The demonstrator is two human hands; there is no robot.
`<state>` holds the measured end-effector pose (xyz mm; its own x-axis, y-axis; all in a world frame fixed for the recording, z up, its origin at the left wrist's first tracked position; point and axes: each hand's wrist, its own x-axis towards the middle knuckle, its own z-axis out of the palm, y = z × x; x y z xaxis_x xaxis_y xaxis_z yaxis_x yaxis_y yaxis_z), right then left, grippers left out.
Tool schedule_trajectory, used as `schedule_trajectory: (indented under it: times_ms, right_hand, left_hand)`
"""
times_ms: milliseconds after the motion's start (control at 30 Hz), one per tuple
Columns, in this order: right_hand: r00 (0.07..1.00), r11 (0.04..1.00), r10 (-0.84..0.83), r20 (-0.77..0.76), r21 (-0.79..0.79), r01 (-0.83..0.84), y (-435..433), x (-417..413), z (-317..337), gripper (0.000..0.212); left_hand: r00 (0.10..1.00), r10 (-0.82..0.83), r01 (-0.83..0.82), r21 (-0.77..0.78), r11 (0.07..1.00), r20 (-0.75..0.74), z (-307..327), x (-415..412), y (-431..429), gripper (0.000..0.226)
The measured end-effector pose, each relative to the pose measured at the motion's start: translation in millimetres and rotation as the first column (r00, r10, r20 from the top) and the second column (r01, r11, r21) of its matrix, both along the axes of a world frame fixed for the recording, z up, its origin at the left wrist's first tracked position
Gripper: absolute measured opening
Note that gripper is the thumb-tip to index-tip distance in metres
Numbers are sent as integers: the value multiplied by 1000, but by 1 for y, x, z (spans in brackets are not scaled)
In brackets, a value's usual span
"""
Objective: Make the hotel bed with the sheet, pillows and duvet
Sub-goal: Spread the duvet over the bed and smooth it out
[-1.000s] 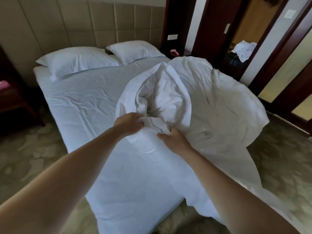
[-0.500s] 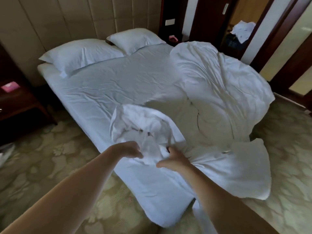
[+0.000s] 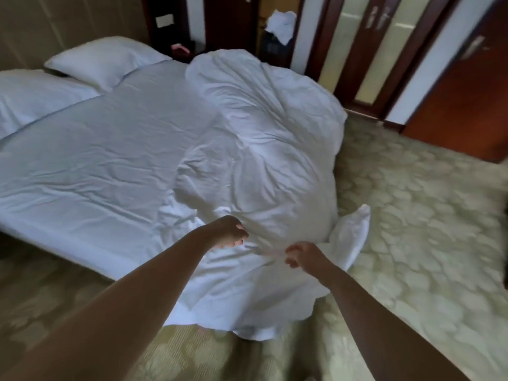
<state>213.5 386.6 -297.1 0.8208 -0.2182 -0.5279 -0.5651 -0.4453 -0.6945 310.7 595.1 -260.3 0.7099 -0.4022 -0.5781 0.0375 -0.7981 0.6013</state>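
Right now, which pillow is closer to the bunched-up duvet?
The far pillow, fully in view; the other pillow is cut off at the picture's left edge, farther from the duvet.

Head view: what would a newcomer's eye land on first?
The crumpled duvet, heaped on the picture's right side of the bed and spilling off the foot corner onto the carpet. The left hand and right hand grip its near edge; two pillows lie at the head, upper left.

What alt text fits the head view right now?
Right hand pinches a rumpled white duvet that is heaped on one side of the sheet and spills onto the carpet; left hand is curled over it, grip unclear. Two pillows lie at the far end.
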Motion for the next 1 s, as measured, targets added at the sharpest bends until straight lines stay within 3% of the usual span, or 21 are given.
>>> schedule_trajectory:
  times_ms: [167,233,300,533,800,900,1000]
  right_hand:
    - [955,956,-295,29,1,295,-64,-45,0,14]
    - [907,908,-419,29,39,418,-88,-63,-8,6]
    - [874,873,-486,0,58,485,-109,-79,-19,19]
    - [801,793,-582,-142,121,597,-189,-103,-73,42]
    - [747,740,-575,-334,178,649,-262,-112,-143,36]
    - [709,699,-570,-414,208,684,-265,-122,-176,36]
    - [681,653,-533,-502,267,708,-254,-132,-211,19]
  left_hand:
    - [990,-141,139,-64,988,-21,-11,-15,-72,19]
    - [971,-237,237,-29,971,14,-18,-23,-106,16]
    - [955,-295,296,-33,955,31,-26,-34,-139,18]
    - [939,-344,344,17,939,0,-75,-55,-251,33]
    - [923,-356,379,175,909,-148,-157,-68,-343,40]
    - [894,-405,443,240,864,-193,-191,-83,-344,48]
    - [833,-507,552,294,780,-221,-223,-99,-337,65]
